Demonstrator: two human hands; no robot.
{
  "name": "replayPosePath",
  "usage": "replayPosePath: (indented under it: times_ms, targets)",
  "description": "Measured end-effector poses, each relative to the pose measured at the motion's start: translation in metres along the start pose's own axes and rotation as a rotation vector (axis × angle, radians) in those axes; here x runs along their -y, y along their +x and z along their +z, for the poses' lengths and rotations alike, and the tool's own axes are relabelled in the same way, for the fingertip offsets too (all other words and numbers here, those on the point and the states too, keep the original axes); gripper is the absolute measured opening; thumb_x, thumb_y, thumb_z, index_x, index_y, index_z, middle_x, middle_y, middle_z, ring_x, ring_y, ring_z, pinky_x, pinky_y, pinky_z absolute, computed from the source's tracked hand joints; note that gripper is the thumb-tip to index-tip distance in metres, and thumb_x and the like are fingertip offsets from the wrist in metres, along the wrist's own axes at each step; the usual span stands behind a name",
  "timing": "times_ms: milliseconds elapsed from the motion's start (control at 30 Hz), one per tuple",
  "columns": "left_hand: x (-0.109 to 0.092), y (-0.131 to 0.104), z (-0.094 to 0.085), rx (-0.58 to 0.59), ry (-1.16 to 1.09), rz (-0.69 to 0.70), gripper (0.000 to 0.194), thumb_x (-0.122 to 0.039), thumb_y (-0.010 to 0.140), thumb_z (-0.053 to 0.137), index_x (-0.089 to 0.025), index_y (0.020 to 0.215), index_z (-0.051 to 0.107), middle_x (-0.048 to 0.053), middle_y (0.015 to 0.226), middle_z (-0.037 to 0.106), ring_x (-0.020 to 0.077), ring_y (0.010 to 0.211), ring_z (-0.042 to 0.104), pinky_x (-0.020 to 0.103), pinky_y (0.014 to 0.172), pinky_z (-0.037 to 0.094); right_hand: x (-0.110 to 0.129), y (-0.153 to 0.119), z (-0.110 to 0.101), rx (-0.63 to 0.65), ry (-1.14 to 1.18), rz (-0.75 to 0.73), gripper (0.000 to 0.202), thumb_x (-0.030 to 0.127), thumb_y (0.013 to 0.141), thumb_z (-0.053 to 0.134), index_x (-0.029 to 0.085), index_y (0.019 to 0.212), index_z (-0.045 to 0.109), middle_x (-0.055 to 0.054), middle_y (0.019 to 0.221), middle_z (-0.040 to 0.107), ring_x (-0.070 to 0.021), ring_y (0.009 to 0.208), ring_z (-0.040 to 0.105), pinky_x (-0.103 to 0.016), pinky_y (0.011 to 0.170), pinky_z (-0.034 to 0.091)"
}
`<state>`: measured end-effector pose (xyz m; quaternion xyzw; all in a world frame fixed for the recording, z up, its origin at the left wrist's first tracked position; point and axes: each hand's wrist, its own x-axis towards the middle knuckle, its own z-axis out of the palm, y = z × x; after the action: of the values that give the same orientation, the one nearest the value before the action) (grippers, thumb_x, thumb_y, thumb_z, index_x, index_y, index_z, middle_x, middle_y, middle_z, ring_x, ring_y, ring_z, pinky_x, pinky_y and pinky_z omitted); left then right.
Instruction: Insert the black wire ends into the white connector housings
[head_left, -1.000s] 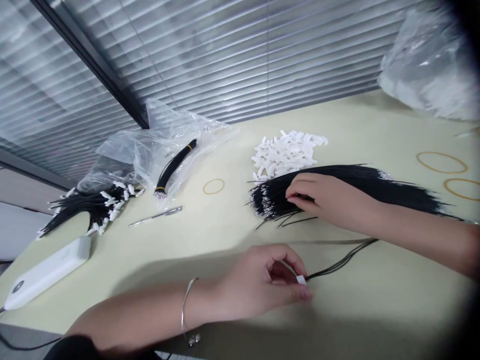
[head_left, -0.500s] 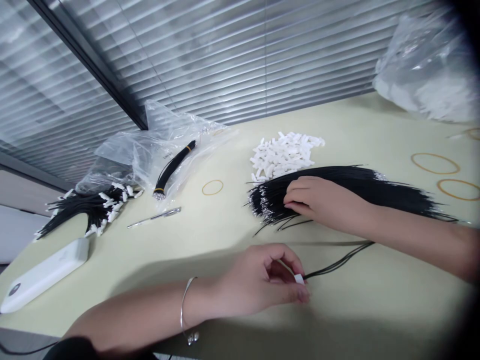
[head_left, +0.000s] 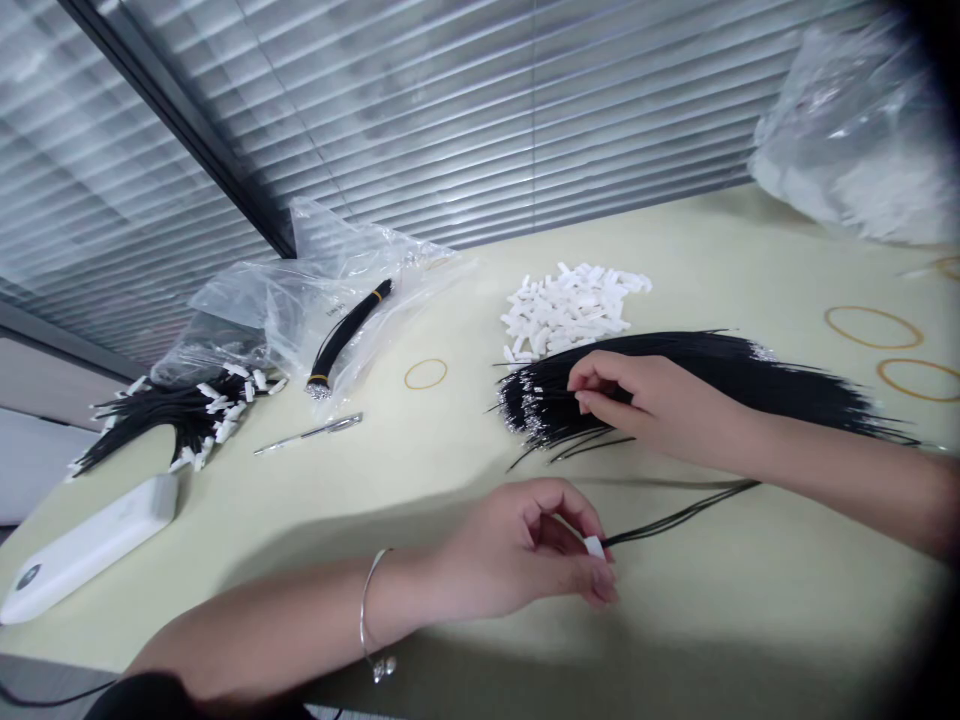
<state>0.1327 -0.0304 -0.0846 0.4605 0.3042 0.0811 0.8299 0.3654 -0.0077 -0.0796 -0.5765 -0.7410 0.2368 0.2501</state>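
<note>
My left hand (head_left: 540, 550) pinches a small white connector (head_left: 594, 547) near the front of the table. Black wires (head_left: 675, 517) run from this connector to the right, passing beneath my right forearm. Over the large heap of black wires (head_left: 697, 375), my right hand (head_left: 630, 400) has thumb and forefinger brought together at the left part, close to the silvery wire ends (head_left: 525, 405); a thin dark wire seems to be between the fingertips. Just behind the heap lies a pile of white connectors (head_left: 566, 310).
At the left are wires with white connectors (head_left: 202, 410), a white device (head_left: 90, 550) and a pen (head_left: 309, 435). A tied wire bundle (head_left: 349, 338) lies on a clear plastic bag (head_left: 300, 290). Rubber bands (head_left: 425, 374) lie about; another bag (head_left: 855, 150) stands back right.
My right thumb and forefinger have lifted slightly from the wire heap and now show pinched together. My left hand has shifted a little up with the white connector.
</note>
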Motion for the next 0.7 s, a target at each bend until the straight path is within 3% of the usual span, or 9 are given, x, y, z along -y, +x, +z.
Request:
replayPosePath:
  times_ms: [200, 333, 500, 700]
  targets:
    - [0.000, 0.001, -0.001, 0.013, -0.028, 0.020, 0.034, -0.032, 0.074, 0.084, -0.015, 0.086, 0.057, 0.001, 0.076, 0.070, 0.0104, 0.070, 0.069, 0.026, 0.073, 0.053, 0.009, -0.001, -0.006, 0.027, 0.083, -0.064, 0.035, 0.036, 0.099, 0.045, 0.016, 0.110, 0.071, -0.008, 0.099, 0.072, -0.0210, 0.091, 0.064, -0.034, 0.079, 0.046]
    - [0.000, 0.002, 0.000, 0.009, -0.022, 0.021, 0.038, -0.033, 0.069, 0.087, -0.014, 0.084, 0.057, 0.001, 0.074, 0.069, 0.0101, 0.068, 0.069, 0.024, 0.071, 0.053, 0.012, -0.002, -0.007, 0.055, 0.092, -0.079, 0.035, 0.041, 0.099, 0.048, 0.015, 0.103, 0.072, -0.009, 0.098, 0.071, -0.0200, 0.088, 0.063, -0.033, 0.077, 0.044]
    - [-0.001, 0.002, -0.002, -0.005, -0.062, 0.105, 0.031, -0.026, 0.073, 0.085, -0.013, 0.084, 0.059, 0.001, 0.074, 0.069, 0.0109, 0.068, 0.071, 0.025, 0.071, 0.057, 0.010, -0.002, -0.007, 0.052, 0.097, -0.128, 0.028, 0.036, 0.097, 0.050, 0.016, 0.087, 0.067, -0.006, 0.089, 0.068, -0.0174, 0.081, 0.061, -0.031, 0.074, 0.043]
    - [-0.011, 0.006, -0.009, -0.153, -0.162, 0.302, 0.023, -0.018, 0.076, 0.083, -0.013, 0.086, 0.062, 0.002, 0.080, 0.074, 0.0136, 0.070, 0.073, 0.028, 0.071, 0.060, 0.024, -0.009, -0.020, -0.002, 0.112, -0.164, 0.022, 0.025, 0.088, 0.052, 0.018, 0.069, 0.060, 0.000, 0.069, 0.062, -0.0122, 0.063, 0.054, -0.026, 0.058, 0.039]
